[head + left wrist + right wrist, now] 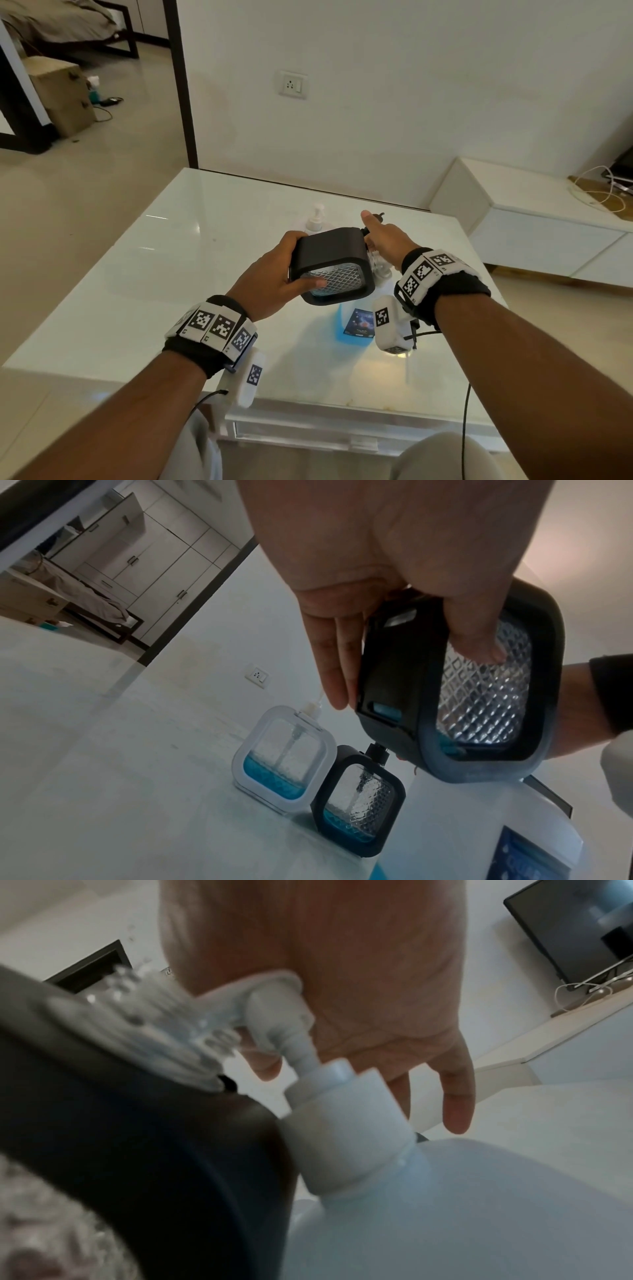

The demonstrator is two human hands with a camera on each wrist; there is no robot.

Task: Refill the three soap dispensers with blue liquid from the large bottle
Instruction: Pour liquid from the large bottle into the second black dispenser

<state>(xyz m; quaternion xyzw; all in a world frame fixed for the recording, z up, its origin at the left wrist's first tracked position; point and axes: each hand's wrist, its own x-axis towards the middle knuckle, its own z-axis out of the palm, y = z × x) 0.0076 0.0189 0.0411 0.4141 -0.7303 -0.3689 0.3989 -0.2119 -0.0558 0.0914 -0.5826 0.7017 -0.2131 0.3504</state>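
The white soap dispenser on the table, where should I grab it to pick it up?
Grip the white soap dispenser by its two narrow white frame edges, coming from above. It stands upright, and the pump on top is thin. The black dispenser crowds one side.

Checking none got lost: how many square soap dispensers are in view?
3. A black one is held in the left hand; a white one and another black one stand together on the table.

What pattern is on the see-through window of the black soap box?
A raised diamond grid on the black dispenser's clear window, best in the left wrist view.
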